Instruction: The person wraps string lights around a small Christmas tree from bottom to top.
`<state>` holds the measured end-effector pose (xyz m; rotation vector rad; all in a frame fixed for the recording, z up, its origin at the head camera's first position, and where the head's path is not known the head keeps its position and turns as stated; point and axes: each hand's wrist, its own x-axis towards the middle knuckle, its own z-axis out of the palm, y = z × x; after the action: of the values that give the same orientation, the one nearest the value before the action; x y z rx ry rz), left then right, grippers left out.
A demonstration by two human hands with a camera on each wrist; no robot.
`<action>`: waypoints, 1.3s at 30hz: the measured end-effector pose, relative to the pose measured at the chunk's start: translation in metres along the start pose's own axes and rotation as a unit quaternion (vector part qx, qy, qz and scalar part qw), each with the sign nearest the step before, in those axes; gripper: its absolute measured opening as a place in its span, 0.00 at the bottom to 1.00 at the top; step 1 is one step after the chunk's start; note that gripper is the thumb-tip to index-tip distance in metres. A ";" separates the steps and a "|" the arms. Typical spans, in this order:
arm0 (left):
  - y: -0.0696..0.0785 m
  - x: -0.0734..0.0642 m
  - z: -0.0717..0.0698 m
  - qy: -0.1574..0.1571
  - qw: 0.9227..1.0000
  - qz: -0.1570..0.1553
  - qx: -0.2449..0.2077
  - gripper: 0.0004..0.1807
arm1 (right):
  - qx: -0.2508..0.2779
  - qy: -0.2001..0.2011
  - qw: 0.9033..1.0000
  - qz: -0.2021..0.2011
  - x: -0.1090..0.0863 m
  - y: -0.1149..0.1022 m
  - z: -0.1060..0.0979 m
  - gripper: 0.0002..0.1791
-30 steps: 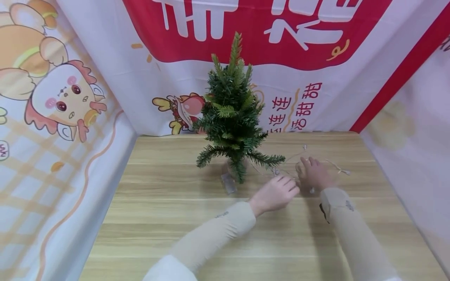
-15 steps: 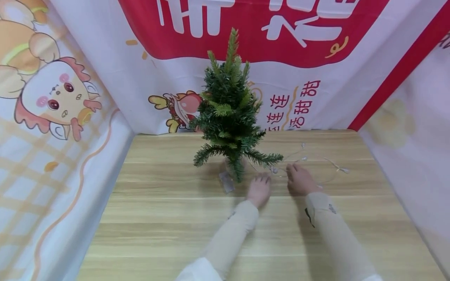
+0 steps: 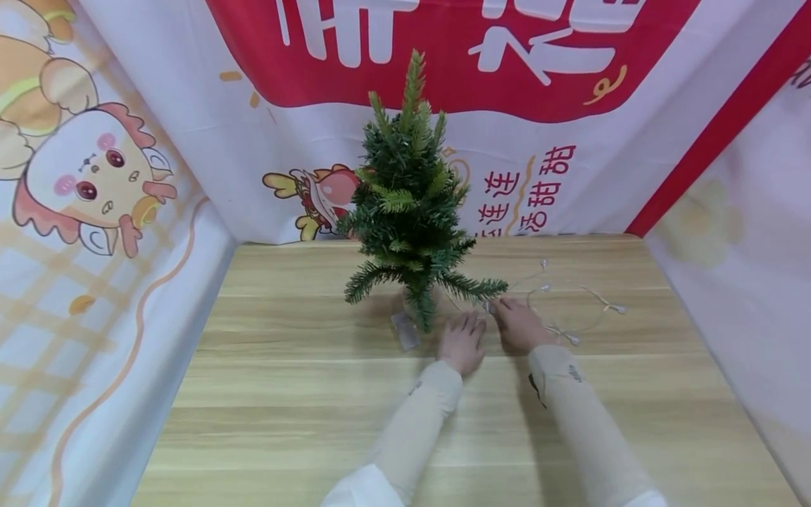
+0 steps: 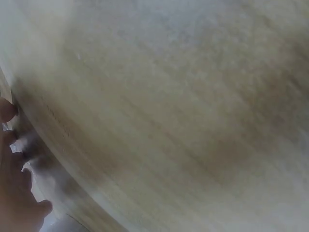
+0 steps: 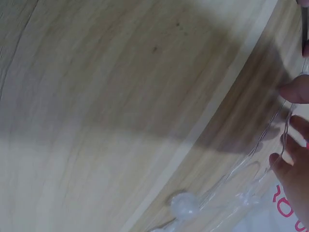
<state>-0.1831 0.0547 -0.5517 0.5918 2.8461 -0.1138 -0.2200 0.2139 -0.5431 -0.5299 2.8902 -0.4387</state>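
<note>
A string of lights (image 3: 592, 325) with thin wire and small clear bulbs lies on the table, right of a small artificial Christmas tree (image 3: 408, 204). My right hand (image 3: 521, 325) holds its wire beside the tree's lowest right branch; in the right wrist view the wire runs between my thumb and fingers, and a round clear bulb (image 5: 184, 206) shows nearby. Just left of it, my left hand (image 3: 462, 343) rests low at the table in front of the tree's base. Its fingers reach forward near the wire; whether they pinch it is hidden.
A small clear rectangular box (image 3: 405, 331) lies in front of the tree's base. The wooden table (image 3: 285, 394) is bounded by a printed cloth backdrop (image 3: 545, 148) behind and cloth at both sides.
My left hand has moved left, nearer the tree's base, and turned to point forward. My right hand has moved left along the wire towards it, leaving more of the light string uncovered.
</note>
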 end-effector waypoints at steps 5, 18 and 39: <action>0.002 -0.001 0.001 0.006 1.000 -0.003 -0.001 0.28 | 0.012 -0.004 0.998 0.055 0.003 0.000 0.001 0.19; 0.005 -0.005 0.008 0.033 0.997 -0.019 0.064 0.35 | -0.051 -0.057 0.994 0.078 -0.015 0.045 -0.005 0.10; 0.004 -0.004 0.009 0.038 0.999 -0.013 0.029 0.35 | 0.035 -0.075 0.993 0.086 -0.023 0.037 -0.019 0.09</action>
<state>-0.1760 0.0552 -0.5596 0.5829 2.9328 -0.1841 -0.2150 0.2605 -0.5339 -0.2866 2.7358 -0.4499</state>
